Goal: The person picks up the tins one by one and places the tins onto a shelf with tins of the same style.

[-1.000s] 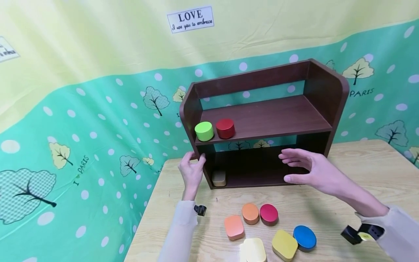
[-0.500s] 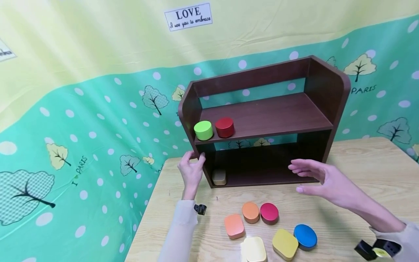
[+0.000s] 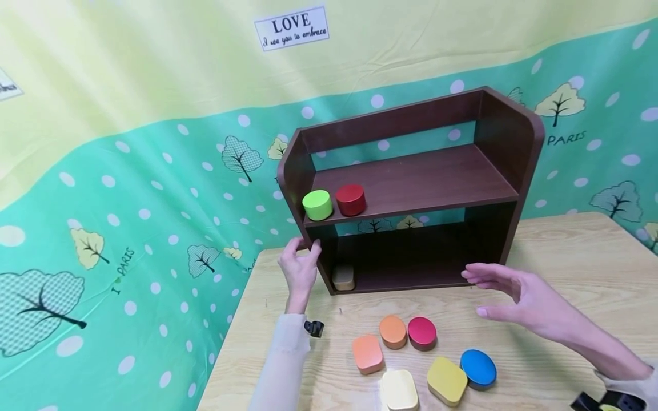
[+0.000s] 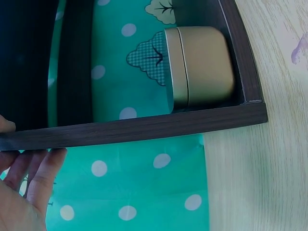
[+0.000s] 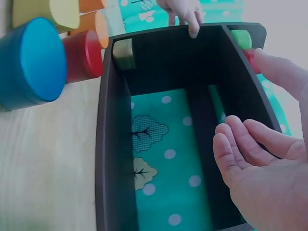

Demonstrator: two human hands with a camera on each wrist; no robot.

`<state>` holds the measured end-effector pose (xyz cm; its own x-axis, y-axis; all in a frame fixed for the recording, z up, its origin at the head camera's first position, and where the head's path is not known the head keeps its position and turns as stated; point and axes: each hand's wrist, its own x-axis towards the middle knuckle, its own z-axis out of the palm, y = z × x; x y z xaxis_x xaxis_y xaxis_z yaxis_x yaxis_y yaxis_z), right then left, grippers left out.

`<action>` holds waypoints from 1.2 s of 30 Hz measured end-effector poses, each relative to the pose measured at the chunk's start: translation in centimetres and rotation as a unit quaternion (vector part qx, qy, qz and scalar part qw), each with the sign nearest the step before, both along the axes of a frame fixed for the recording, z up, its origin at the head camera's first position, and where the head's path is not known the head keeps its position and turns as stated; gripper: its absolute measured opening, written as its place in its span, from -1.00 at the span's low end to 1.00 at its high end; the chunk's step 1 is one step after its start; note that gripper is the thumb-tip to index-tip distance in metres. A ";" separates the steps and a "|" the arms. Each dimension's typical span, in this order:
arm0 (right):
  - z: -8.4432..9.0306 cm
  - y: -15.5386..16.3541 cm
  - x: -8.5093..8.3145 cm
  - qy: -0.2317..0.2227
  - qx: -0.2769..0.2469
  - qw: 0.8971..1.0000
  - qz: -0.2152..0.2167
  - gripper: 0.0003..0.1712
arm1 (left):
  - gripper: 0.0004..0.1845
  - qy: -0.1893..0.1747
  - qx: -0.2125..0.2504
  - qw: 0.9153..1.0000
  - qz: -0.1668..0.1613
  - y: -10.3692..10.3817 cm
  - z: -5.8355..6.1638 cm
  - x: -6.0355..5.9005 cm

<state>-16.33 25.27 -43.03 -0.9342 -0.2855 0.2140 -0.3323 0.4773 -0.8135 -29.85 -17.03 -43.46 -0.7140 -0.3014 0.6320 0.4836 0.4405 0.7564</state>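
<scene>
A dark brown two-tier shelf (image 3: pixel 411 188) stands at the back of the wooden table. My left hand (image 3: pixel 307 248) grips the front edge of its left side panel (image 4: pixel 144 127), fingers (image 4: pixel 43 173) behind it. My right hand (image 3: pixel 488 292) hovers open over the table, just in front of the shelf's lower right corner, holding nothing. In the right wrist view its palm (image 5: pixel 260 163) faces the lower compartment. A green tin (image 3: pixel 317 205) and a red tin (image 3: pixel 350 199) sit on the upper shelf at the left. A tan tin (image 3: pixel 343 277) lies in the lower left corner.
Several tins lie on the table (image 3: pixel 565 268) in front: orange square (image 3: pixel 368 354), orange round (image 3: pixel 393 331), magenta round (image 3: pixel 422 333), cream (image 3: pixel 398 390), yellow (image 3: pixel 446 380), blue (image 3: pixel 478 369). A green tree-patterned cloth hangs behind; the table's left edge is near my left arm.
My right hand has drawn back from the lower shelf opening, moving right and toward me. My left hand keeps its grip on the side panel.
</scene>
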 end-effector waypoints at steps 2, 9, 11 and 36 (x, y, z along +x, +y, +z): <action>-0.5 0.2 0.3 -0.004 0.008 1.000 0.000 -0.20 | -0.91 0.000 0.003 1.000 -0.001 0.0 0.0 0.0; -2.7 0.7 1.2 -0.029 0.004 0.999 0.016 -0.17 | -0.93 0.006 0.002 1.000 -0.004 0.0 -0.1 0.0; -3.3 0.8 1.4 -0.025 -0.009 0.999 0.027 -0.16 | -0.92 0.007 -0.001 1.000 -0.003 0.0 -0.1 0.0; -7.7 2.1 2.9 -0.126 -0.014 0.986 0.104 -0.14 | -0.92 0.012 0.001 1.000 -0.003 -0.1 0.0 -0.1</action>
